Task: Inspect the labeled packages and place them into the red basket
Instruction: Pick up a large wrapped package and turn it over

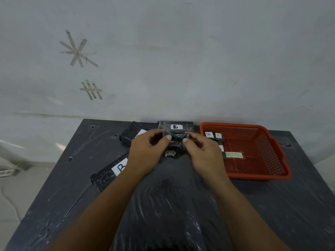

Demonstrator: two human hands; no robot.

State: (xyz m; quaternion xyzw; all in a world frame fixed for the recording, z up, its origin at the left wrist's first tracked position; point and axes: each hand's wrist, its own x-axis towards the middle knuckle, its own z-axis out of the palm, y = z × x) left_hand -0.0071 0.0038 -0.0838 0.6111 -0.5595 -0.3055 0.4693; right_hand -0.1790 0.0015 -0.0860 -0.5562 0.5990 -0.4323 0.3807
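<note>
Head view: both hands meeting over the middle of a dark, plastic-wrapped tabletop point(72, 169), gripping a small black wrapped package point(176, 142) between them. Left hand point(146, 153) curled round the package's left end, thumb tip pressing on its top. Right hand point(203, 153) curled round the right end, thumb likewise on top. Package held just above the tabletop, a pale curved mark visible on its near face, any letter label unreadable.

Behind the held one, against the wall, a second black package point(175, 126) with a white label reading B. Left of that, a tilted package point(131, 134) with a white label partly hidden by the left hand. Nearer, on the left, another package point(108, 173) lying at an angle, its white label reading B.

To the right, a red basket point(268, 156) resting on the tabletop, close beside the right hand. Inside its left part, black packages point(213, 135) with labels reading A, plus a paper strip point(233, 154) lettered ABNORMAL.

Strips of tape point(78, 50) stuck on the grey wall behind.
</note>
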